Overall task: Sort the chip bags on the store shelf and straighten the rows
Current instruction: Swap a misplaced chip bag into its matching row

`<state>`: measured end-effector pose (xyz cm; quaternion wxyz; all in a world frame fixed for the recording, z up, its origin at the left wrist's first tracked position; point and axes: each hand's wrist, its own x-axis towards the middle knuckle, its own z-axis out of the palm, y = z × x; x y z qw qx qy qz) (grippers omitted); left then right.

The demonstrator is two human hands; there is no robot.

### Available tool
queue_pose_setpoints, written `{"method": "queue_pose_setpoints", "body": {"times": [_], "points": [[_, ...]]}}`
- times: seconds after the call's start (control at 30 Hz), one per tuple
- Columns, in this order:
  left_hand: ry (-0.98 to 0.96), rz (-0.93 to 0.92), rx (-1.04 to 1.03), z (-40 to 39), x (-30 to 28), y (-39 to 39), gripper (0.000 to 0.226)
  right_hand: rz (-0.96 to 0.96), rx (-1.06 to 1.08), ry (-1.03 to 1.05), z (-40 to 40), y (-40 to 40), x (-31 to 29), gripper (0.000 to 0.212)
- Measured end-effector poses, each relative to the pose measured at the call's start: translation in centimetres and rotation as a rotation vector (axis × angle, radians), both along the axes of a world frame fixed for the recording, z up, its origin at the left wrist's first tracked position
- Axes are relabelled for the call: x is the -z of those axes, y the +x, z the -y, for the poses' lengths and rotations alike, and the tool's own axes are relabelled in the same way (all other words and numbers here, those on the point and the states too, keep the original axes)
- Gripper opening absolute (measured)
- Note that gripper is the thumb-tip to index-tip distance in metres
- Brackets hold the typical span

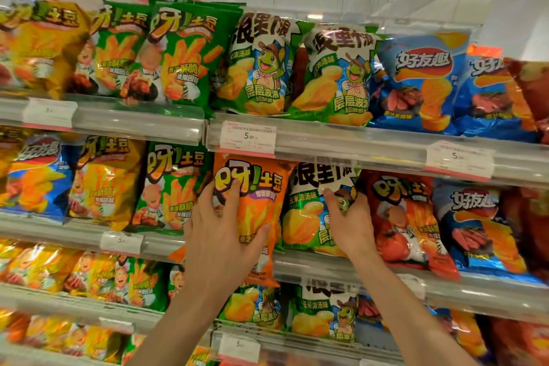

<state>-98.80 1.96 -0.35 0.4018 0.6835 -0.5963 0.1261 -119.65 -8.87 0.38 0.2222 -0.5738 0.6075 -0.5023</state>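
Both bare hands reach up to the second shelf from the top, where glossy foil chip bags stand in rows behind a clear plastic shelf rail point(356, 272). The left hand point(221, 235) is clasped around an orange chip bag printed with fries point(258, 196): its fingers point(230, 196) lie spread over the bag's front left side and its thumb point(260, 233) presses across the lower middle. That bag is tilted, its bottom corner hanging down in front of the rail and over the row below, while its top sits just under the white price tag reading 5.90 point(248, 137) on the shelf above. The right hand point(349, 226) rests on the neighbouring green-and-white chip bag with a cartoon turtle point(309, 211), fingers curled against the bag's right part; whether it actually pinches the bag or only presses on it cannot be told. This green-and-white bag stands upright, touching the orange bag on its left and a red chip bag printed with fries point(407, 217) on its right. Further right stands a blue chip bag showing ridged crisps point(475, 226). To the left of the orange bag is a green chip bag with fries point(169, 187), then a yellow one point(104, 181).
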Motion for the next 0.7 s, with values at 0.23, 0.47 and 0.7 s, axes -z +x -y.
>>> {"method": "queue_pose_setpoints", "body": {"times": [0.23,0.47,0.7], "points": [[-0.014,-0.003,0.001,0.2,0.4,0.1,0.088,-0.314,0.031,0.061,-0.6,-2.1,-0.6,0.093],[-0.019,-0.025,0.011,0.3,0.4,0.1,0.089,-0.712,0.066,-0.287,-1.7,-2.7,1.6,0.076],[-0.027,-0.048,0.026,0.4,0.6,0.3,0.090,-0.852,0.017,-0.213,-1.1,-2.2,3.2,0.076]]}}
